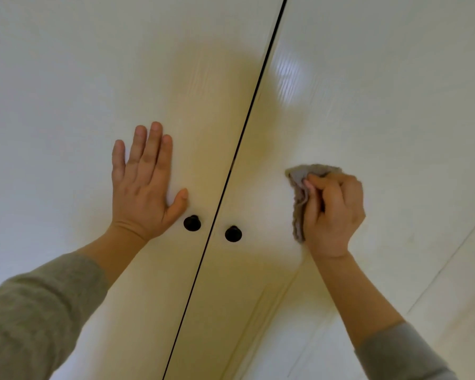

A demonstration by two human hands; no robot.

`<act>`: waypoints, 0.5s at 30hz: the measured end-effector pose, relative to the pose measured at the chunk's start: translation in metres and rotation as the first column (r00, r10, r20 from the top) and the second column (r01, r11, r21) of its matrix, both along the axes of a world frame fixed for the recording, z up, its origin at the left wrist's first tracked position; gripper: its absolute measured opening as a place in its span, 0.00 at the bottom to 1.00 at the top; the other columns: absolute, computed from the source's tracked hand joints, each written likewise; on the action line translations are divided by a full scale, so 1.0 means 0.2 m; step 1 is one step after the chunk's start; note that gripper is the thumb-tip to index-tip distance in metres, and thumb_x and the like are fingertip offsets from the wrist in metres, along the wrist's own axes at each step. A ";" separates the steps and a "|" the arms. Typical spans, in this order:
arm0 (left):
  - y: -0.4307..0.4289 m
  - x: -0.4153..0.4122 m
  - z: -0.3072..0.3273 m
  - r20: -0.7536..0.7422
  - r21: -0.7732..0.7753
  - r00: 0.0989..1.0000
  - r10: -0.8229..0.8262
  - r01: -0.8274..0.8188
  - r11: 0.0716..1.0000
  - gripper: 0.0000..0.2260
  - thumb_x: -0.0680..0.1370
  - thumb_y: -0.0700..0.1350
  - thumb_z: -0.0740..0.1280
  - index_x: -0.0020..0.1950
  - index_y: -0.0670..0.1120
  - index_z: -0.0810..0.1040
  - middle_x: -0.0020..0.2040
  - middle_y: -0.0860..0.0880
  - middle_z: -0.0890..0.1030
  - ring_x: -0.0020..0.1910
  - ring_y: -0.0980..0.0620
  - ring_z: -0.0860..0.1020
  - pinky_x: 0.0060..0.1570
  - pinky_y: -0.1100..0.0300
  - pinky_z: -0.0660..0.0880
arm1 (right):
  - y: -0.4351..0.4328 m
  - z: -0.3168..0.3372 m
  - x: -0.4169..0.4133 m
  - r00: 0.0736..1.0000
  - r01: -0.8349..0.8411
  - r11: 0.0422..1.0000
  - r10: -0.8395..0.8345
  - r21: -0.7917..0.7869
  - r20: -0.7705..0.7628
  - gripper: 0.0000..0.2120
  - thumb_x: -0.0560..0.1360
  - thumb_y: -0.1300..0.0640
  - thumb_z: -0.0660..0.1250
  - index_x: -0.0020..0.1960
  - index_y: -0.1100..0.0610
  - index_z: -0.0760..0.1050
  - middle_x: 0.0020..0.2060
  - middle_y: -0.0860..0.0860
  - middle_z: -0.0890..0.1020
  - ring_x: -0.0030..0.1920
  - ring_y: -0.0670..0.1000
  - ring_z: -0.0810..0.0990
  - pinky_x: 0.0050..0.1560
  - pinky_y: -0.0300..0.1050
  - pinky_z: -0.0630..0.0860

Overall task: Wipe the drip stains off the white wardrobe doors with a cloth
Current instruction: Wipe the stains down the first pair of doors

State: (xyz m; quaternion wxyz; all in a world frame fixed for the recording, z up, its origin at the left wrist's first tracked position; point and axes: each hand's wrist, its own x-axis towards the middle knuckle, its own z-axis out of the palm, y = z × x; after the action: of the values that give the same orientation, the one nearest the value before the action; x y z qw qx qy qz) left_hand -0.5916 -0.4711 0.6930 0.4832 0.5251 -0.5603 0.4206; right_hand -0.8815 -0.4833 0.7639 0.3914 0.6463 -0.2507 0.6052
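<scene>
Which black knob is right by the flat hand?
The left knob, just below the thumb of the left hand. The other knob sits across the gap.

A white, faintly glossy coat is seen on the left door [66,105] and the right door [395,91], with a fine wood-grain texture pressed into both. A bright sheen is thrown back from the right door high up. The left knob [192,223] and right knob [233,233] are dark and smooth, with a dull shine; their material cannot be told. The cloth [299,204] is a matt grey-brown fabric, soft, rumpled and nubbly. The left sleeve [39,311] and right sleeve [401,352] are made of matt grey knit, slightly fuzzy
</scene>
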 end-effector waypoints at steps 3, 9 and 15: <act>0.00 0.00 0.00 0.000 -0.007 1.000 0.000 0.000 1.000 0.35 0.80 0.59 0.50 0.81 0.39 0.49 0.80 0.39 0.52 0.80 0.46 0.43 0.77 0.40 0.43 | 0.03 -0.30 -0.04 0.985 0.013 0.987 0.015 0.160 -0.169 0.06 0.74 0.61 0.64 0.44 0.50 0.76 0.43 0.44 0.70 0.40 0.45 0.68 0.39 0.39 0.67; 0.01 0.00 -0.01 -0.006 0.009 1.000 0.004 -0.004 1.000 0.35 0.80 0.59 0.50 0.81 0.39 0.48 0.80 0.38 0.52 0.80 0.46 0.43 0.77 0.40 0.42 | 0.12 -0.59 -0.15 0.901 0.069 0.954 0.066 0.291 -0.429 0.09 0.77 0.58 0.68 0.39 0.56 0.82 0.38 0.49 0.81 0.40 0.47 0.72 0.42 0.37 0.71; 0.01 -0.01 0.00 -0.011 0.039 1.000 0.020 -0.020 0.999 0.35 0.80 0.59 0.49 0.81 0.39 0.48 0.80 0.39 0.50 0.80 0.45 0.43 0.77 0.40 0.42 | 0.10 -0.01 -0.28 0.997 0.077 0.995 -0.075 0.063 -0.035 0.05 0.77 0.63 0.66 0.48 0.53 0.76 0.44 0.54 0.76 0.43 0.56 0.74 0.40 0.48 0.69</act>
State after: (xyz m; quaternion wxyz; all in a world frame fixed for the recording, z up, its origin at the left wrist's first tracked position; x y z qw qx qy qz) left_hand -0.5927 -0.4696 0.6929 0.4717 0.5423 -0.5604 0.4116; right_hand -0.9366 -0.4627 0.7617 0.3971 0.6584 -0.2880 0.5708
